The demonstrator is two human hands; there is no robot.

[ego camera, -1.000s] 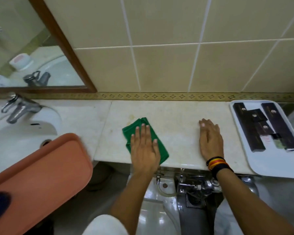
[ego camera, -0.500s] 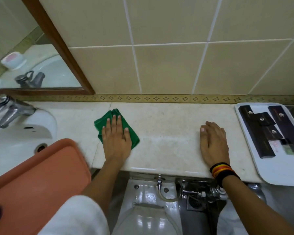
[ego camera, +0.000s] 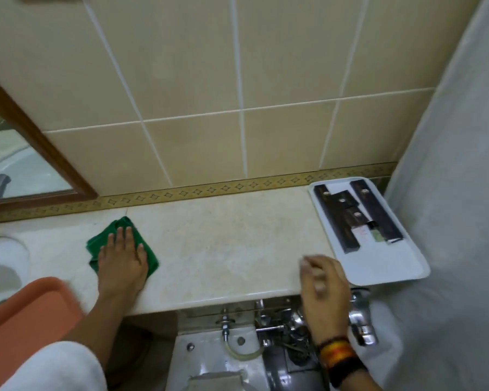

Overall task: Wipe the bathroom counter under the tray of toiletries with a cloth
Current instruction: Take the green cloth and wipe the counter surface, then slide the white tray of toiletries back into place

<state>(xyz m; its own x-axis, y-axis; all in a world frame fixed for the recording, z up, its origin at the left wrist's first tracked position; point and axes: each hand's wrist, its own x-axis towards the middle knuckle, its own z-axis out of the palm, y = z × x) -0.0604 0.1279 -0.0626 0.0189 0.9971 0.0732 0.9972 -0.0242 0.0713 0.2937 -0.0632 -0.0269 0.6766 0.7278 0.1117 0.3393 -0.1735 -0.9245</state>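
at the far left one white sink [ego camera: 3, 258] meets the counter's left end, and one orange tray [ego camera: 26, 320] overlaps the near left corner, its rim just beside the left forearm. the marble counter [ego camera: 223, 249] runs as a shallow strip between the patterned tile border at the wall and its rounded front lip. one green cloth [ego camera: 116, 235] lies on the left part of the counter, close to the back border, with the left hand [ego camera: 123, 261] flat on it, fingers stretched and slightly spread, pressing rather than gripping. right of the cloth the stone is bare and open up to the right hand [ego camera: 323, 289], which is blurred at the front lip; whether its fingers are apart or curled cannot be told. just right of it sits one white tray [ego camera: 393, 266], its near end jutting past the counter's front lip, carrying about four dark toiletry boxes [ego camera: 350, 213] and a small pale sachet. a pale curtain [ego camera: 458, 193] closes the right side, near the tray's edge.
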